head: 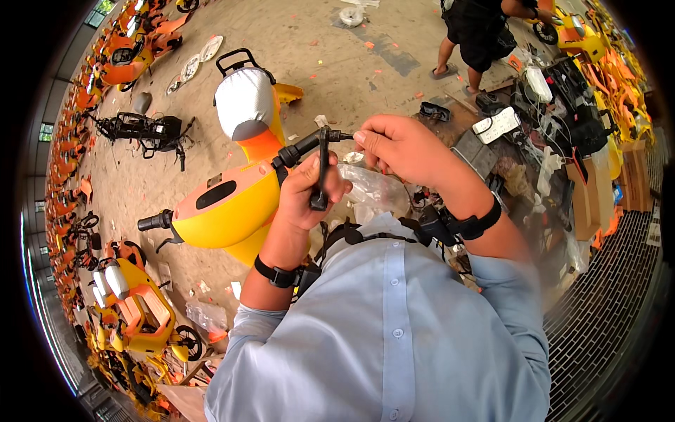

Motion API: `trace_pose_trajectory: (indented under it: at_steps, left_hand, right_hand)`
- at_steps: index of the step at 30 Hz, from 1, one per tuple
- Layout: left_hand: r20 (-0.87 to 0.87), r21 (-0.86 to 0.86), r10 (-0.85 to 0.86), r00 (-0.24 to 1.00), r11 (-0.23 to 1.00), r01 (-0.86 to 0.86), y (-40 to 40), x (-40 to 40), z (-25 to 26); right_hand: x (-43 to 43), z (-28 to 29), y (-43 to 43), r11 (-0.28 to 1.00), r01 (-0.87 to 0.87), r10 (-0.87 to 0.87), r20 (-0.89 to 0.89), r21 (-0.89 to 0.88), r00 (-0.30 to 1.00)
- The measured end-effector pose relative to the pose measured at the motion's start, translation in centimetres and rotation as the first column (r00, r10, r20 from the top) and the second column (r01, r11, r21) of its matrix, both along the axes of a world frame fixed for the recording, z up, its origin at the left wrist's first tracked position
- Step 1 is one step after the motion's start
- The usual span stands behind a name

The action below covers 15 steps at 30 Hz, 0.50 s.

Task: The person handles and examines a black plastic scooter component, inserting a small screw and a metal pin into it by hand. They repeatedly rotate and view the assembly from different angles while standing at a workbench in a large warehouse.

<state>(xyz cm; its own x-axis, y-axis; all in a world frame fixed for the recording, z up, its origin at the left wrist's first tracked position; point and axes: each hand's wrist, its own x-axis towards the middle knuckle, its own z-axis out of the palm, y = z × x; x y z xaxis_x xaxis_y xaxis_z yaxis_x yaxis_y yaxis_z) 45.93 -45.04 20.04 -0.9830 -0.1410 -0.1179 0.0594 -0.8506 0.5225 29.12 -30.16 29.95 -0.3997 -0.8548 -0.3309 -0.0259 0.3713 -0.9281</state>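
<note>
My left hand [306, 190] is closed around a slim black handled tool or part [322, 169], whose exact kind I cannot tell. Its long arm hangs down past my fingers, and a short, narrow shaft points right from its top. The thumb and fingers of my right hand [406, 147] pinch the tip of that shaft. Behind the tool's top is the right handlebar grip [295, 152] of a yellow and orange scooter [232, 211]. Whether the two touch is unclear. The scooter's other grip [154, 220] and brake lever [170, 242] point left. Its seat [246, 100] has a silvery cover.
Rows of scooters [113, 68] line the left. A bare black frame [150, 132] lies on the floor. At right are heaped black parts [564, 100], a power strip [497, 125] and cardboard boxes [585, 195]. Another person [474, 31] stands ahead. Clear plastic sheeting [374, 187] lies below my hands.
</note>
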Motion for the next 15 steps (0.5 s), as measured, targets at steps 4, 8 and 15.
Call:
trace_pose_trajectory:
  at_steps: [4,8,15]
  left_hand:
    - [0.029,-0.078,0.008,1.000,0.997,-0.006,0.1,-0.3,0.7]
    - [0.017,-0.121,0.011,1.000,0.993,-0.009,-0.1,-0.2,0.8]
    - [0.093,-0.323,-0.001,0.996,0.946,0.031,0.2,-0.3,3.0]
  right_hand:
    - [0.5,-3.0,0.3,0.972,0.055,-0.084,-0.122,-0.228,0.989]
    - [1.1,-3.9,0.3,0.939,0.135,-0.156,-0.041,-0.316,0.987]
    - [-0.3,-2.9,1.6,0.980,0.080,0.014,0.470,-0.180,0.882]
